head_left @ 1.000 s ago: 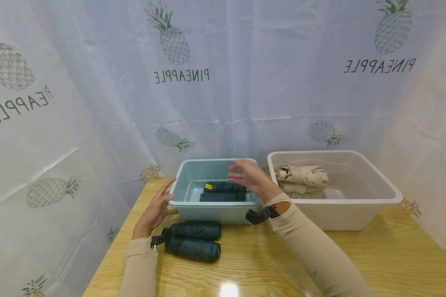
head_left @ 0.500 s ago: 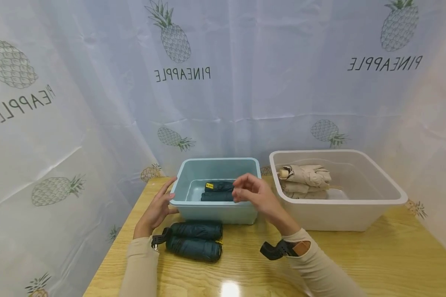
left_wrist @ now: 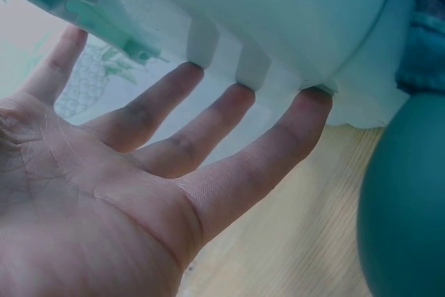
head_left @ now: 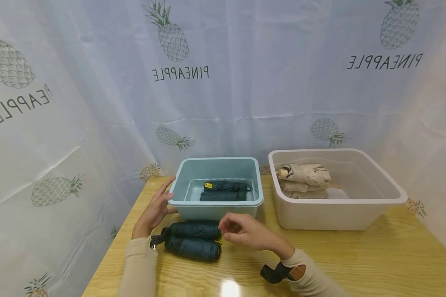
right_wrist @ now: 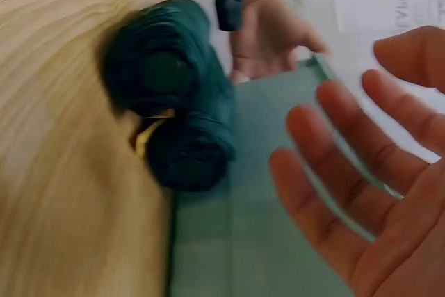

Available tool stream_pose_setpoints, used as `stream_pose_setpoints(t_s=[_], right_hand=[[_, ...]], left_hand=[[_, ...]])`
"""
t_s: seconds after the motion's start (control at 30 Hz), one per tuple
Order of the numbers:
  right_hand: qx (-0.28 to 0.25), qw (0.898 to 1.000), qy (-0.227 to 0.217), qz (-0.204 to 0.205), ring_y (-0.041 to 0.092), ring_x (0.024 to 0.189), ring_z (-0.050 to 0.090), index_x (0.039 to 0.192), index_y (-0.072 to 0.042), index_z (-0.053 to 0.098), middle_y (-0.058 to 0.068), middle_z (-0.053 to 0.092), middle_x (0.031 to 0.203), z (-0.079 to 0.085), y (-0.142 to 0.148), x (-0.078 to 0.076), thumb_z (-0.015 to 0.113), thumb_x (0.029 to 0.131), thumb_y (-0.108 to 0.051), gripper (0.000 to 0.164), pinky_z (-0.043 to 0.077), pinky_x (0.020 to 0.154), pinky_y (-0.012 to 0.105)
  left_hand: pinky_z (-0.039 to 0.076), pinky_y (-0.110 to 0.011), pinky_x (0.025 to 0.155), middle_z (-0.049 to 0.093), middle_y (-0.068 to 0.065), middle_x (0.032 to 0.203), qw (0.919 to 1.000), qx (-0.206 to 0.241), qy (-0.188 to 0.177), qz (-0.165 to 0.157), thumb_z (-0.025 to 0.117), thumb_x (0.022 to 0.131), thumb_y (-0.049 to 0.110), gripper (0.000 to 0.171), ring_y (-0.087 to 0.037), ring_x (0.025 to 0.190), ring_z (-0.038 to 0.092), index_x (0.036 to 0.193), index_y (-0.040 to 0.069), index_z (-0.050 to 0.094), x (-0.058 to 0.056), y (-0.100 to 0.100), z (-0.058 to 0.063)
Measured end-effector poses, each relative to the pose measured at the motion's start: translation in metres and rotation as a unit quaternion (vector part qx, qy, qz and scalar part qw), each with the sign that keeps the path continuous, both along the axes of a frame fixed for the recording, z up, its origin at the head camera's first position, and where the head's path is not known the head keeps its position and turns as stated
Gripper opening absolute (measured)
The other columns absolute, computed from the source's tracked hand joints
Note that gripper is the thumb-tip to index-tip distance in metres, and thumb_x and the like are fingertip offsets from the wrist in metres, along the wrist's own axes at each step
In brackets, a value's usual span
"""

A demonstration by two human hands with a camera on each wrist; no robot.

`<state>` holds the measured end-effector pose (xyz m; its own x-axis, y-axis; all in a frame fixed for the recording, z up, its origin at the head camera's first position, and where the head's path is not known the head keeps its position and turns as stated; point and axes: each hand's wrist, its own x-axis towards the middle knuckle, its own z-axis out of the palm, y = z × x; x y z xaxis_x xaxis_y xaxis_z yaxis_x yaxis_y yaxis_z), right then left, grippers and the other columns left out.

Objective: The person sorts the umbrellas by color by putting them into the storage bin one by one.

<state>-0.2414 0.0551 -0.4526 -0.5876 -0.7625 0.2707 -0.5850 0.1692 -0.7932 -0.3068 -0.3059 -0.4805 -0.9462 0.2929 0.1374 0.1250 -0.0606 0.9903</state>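
Note:
My left hand (head_left: 155, 212) rests against the left end of a light blue bin (head_left: 213, 211). In the left wrist view its fairly straight fingertips (left_wrist: 240, 99) touch the bin's wall. Two dark green folded umbrellas (head_left: 193, 248) lie side by side on the table before the bin. Just right of their ends hovers my right hand (head_left: 249, 234), loosely bent and holding nothing. The right wrist view has the ends of these umbrellas (right_wrist: 163, 74) beside the spread fingers (right_wrist: 337, 172). Inside the blue bin lie two more dark umbrellas (head_left: 226, 187), one with a yellow tag.
To the right stands a larger whitish bin (head_left: 321, 216) with beige folded umbrellas (head_left: 306, 175) at its left end. Both bins sit on a wooden table (head_left: 357, 264). Behind hangs a curtain (head_left: 245, 95) printed with pineapples.
My right hand has come out from over the blue bin, toward me and down to the umbrellas on the table. The left hand stays at the bin's end.

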Motion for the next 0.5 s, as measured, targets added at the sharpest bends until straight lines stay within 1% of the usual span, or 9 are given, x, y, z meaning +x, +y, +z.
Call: stream_pose_setpoints(t_s=[0.03, 0.13, 0.2, 0.27, 0.37, 0.5], right_hand=[[0.015, 1.0, 0.003, 0.001, 0.006, 0.094, 0.065, 0.116, -0.006, 0.065, 0.011, 0.07, 0.105, -0.003, -0.002, 0.001, 0.065, 0.099, -0.011, 0.017, 0.057, 0.084, 0.027], [0.059, 0.998, 0.031, -0.003, 0.007, 0.094, 0.065, 0.117, -0.006, 0.065, 0.009, 0.07, 0.108, -0.01, -0.011, 0.003, 0.066, 0.099, -0.014, 0.02, 0.057, 0.083, 0.027], [0.089, 0.995, 0.053, -0.01, 0.009, 0.094, 0.065, 0.117, -0.008, 0.065, 0.008, 0.069, 0.111, -0.015, -0.016, 0.005, 0.067, 0.098, -0.016, 0.021, 0.056, 0.083, 0.025], [0.123, 0.989, 0.08, -0.025, 0.01, 0.095, 0.066, 0.117, -0.011, 0.066, 0.004, 0.068, 0.111, -0.019, -0.021, 0.007, 0.069, 0.097, -0.02, 0.022, 0.055, 0.083, 0.023], [0.178, 0.975, 0.122, -0.055, 0.007, 0.095, 0.065, 0.117, -0.017, 0.068, -0.003, 0.067, 0.11, -0.024, -0.028, 0.01, 0.072, 0.096, -0.028, 0.024, 0.052, 0.08, 0.02], [0.233, 0.95, 0.185, -0.097, 0.001, 0.088, 0.062, 0.117, -0.021, 0.07, -0.008, 0.067, 0.105, -0.029, -0.035, 0.015, 0.075, 0.092, -0.039, 0.031, 0.05, 0.073, 0.021]], left_hand=[[0.047, -0.069, 0.097, 0.015, -0.026, 0.168, 1.0, 0.0, 0.001, -0.001, 0.038, 0.107, 0.018, 0.065, -0.054, 0.145, 0.025, 0.166, 0.021, 0.011, 0.0, 0.0, 0.0], [0.047, -0.069, 0.097, 0.013, -0.025, 0.168, 1.0, 0.002, 0.0, -0.002, 0.038, 0.107, 0.018, 0.065, -0.054, 0.146, 0.024, 0.166, 0.023, 0.012, 0.001, 0.0, 0.001], [0.047, -0.07, 0.097, 0.012, -0.025, 0.169, 1.0, 0.004, 0.0, -0.001, 0.038, 0.107, 0.018, 0.064, -0.054, 0.147, 0.023, 0.166, 0.024, 0.013, 0.001, 0.0, 0.001], [0.046, -0.071, 0.097, 0.011, -0.024, 0.169, 1.0, 0.005, 0.001, -0.001, 0.038, 0.107, 0.018, 0.065, -0.054, 0.148, 0.022, 0.166, 0.025, 0.014, 0.001, 0.0, 0.002], [0.046, -0.071, 0.097, 0.011, -0.023, 0.169, 1.0, 0.006, 0.001, -0.002, 0.039, 0.107, 0.018, 0.065, -0.054, 0.148, 0.022, 0.166, 0.024, 0.014, 0.001, 0.001, 0.002], [0.045, -0.071, 0.098, 0.01, -0.022, 0.17, 1.0, 0.006, -0.001, -0.003, 0.038, 0.107, 0.017, 0.064, -0.054, 0.149, 0.021, 0.166, 0.025, 0.014, 0.001, 0.001, 0.001]])
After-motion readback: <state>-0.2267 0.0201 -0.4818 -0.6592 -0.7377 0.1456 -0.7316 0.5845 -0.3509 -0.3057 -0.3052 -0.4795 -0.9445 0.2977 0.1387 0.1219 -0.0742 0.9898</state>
